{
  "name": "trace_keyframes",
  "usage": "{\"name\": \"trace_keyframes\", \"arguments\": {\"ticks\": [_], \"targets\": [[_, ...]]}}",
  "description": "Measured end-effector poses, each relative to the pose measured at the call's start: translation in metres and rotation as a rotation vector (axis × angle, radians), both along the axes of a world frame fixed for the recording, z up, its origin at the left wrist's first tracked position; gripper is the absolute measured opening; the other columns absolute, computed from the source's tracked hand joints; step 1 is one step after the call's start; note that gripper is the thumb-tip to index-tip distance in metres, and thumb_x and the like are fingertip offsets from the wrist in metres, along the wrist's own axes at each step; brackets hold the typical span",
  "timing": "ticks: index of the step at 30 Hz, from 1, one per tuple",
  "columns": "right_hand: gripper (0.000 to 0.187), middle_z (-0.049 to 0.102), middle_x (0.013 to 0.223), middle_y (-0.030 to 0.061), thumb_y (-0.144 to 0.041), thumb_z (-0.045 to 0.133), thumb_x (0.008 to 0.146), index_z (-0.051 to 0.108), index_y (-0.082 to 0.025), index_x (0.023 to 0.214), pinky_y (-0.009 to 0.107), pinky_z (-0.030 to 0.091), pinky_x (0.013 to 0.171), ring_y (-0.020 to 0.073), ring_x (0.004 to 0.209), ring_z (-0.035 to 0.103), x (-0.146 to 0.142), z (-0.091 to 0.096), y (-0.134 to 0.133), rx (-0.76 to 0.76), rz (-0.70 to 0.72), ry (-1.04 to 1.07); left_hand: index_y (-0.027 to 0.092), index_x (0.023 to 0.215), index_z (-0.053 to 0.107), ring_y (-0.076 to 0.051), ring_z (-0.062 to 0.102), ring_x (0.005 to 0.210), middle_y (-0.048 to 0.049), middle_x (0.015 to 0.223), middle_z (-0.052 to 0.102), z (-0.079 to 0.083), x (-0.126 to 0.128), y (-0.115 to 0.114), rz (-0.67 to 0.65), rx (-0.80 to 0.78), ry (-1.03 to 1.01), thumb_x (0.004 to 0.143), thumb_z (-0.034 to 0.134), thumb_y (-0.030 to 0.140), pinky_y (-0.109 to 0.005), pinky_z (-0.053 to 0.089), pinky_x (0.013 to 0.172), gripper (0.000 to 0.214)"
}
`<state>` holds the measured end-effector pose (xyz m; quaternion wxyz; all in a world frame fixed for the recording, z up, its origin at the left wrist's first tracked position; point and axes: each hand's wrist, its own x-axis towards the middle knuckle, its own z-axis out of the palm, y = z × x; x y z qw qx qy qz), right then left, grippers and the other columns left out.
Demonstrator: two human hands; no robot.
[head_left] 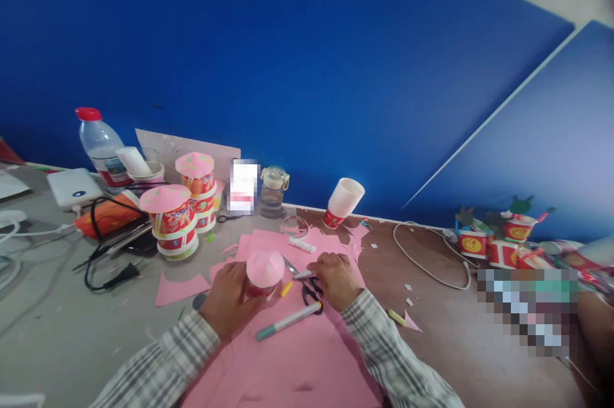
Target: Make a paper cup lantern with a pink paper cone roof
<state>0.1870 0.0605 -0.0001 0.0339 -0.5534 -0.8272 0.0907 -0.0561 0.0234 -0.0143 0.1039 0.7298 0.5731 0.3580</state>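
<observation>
My left hand is wrapped around the side of a small red paper cup topped with a pink paper cone roof. My right hand rests on the pink paper with its fingers curled on a pale, pen-like marker. Close beside that hand lie black-handled scissors. A yellow marker cap sits between my hands. Nearer to me lies a white marker with a teal end. Beyond the hands, a white glue stick lies on the pink paper sheet.
At left stand stacked paper-cup towers with pink roofs, a plastic bottle and a black plug cable. A lit phone, a glass jar and stacked cups line the blue partition. Another person's arm is at right.
</observation>
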Motion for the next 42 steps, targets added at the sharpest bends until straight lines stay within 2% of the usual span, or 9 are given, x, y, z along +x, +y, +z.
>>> {"name": "trace_keyframes", "arguments": {"ticks": [3,7,12,23,30,42], "targets": [[0.027,0.063,0.091,0.0045,-0.012,0.059,0.072,0.068,-0.028,0.092,0.036,0.027,0.076,0.0238,0.087,0.053,-0.004,-0.001,-0.001,-0.002,0.029,-0.029,0.025,0.068,0.056,-0.026,0.057,0.062,-0.0006,0.061,0.061,0.001,0.001,0.000,0.004,-0.005,-0.003,0.049,0.061,0.050,-0.038,0.044,0.056,0.032],[0.017,0.062,0.091,0.0037,-0.024,0.057,0.079,0.069,-0.028,0.089,0.035,0.025,0.075,0.0231,0.085,0.050,-0.007,-0.001,-0.003,-0.007,0.087,-0.032,0.025,0.070,0.056,-0.026,0.057,0.064,-0.0009,0.063,0.062,0.003,0.002,-0.001,-0.001,-0.014,-0.017,0.048,0.062,0.051,-0.039,0.044,0.059,0.034],[0.022,0.061,0.090,0.0023,-0.017,0.055,0.078,0.067,-0.028,0.092,0.034,0.025,0.076,0.0210,0.085,0.049,-0.010,-0.001,-0.007,-0.016,0.140,-0.009,0.025,0.066,0.055,-0.025,0.057,0.062,-0.0002,0.059,0.061,0.006,0.003,-0.002,0.009,-0.007,-0.027,0.048,0.061,0.054,-0.038,0.044,0.057,0.034],[0.031,0.062,0.090,0.0027,-0.012,0.054,0.077,0.066,-0.031,0.098,0.034,0.028,0.078,0.0217,0.087,0.051,-0.020,-0.004,-0.015,-0.051,0.200,0.031,0.026,0.074,0.054,-0.026,0.055,0.070,0.0002,0.069,0.062,-0.001,-0.001,-0.003,-0.019,-0.067,0.027,0.039,0.067,0.051,-0.039,0.044,0.063,0.045],[0.029,0.063,0.090,0.0034,-0.015,0.056,0.077,0.066,-0.031,0.099,0.034,0.030,0.079,0.0224,0.088,0.052,-0.025,-0.007,-0.019,-0.059,0.212,0.059,0.026,0.088,0.051,-0.029,0.052,0.080,-0.0012,0.080,0.060,-0.008,-0.002,-0.004,-0.039,-0.090,0.061,0.029,0.071,0.051,-0.043,0.041,0.070,0.068],[0.025,0.062,0.089,0.0021,-0.016,0.060,0.078,0.068,-0.032,0.096,0.035,0.033,0.079,0.0215,0.088,0.052,-0.026,-0.005,-0.017,-0.073,0.234,0.149,0.027,0.085,0.051,-0.029,0.052,0.081,-0.0001,0.078,0.060,-0.012,-0.001,-0.002,-0.028,-0.111,0.072,0.035,0.071,0.048,-0.042,0.040,0.071,0.058]]}}
